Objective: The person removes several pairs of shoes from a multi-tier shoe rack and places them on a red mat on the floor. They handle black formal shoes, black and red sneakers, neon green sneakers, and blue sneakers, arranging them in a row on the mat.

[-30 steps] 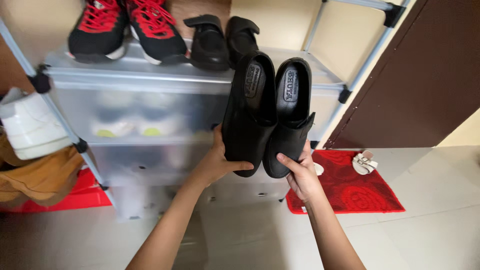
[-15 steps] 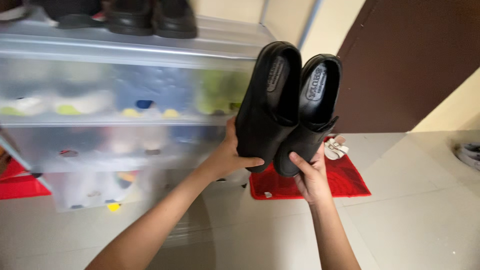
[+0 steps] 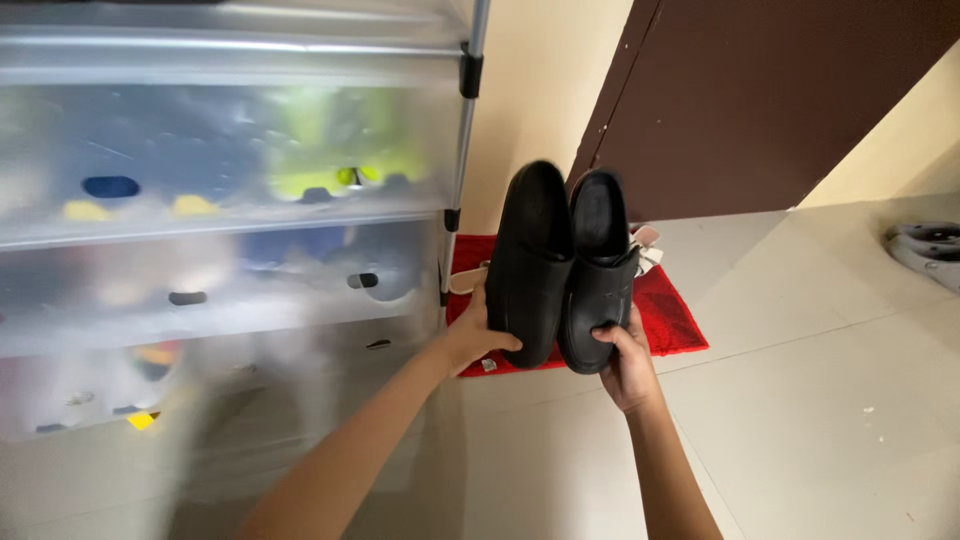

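Pair of black shoes (image 3: 565,270) held upright in mid-air, above the red mat's (image 3: 672,318) near edge. Left hand (image 3: 472,335) clamped on one shoe, right hand (image 3: 628,362) on the other; keeping the soles pressed together should steady the pair.

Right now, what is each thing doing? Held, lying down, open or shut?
Left shoe: held up in left hand.
Right shoe: held up in right hand.
Red mat: flat on floor.
Brown door: shut.
Clear drawers: shut.
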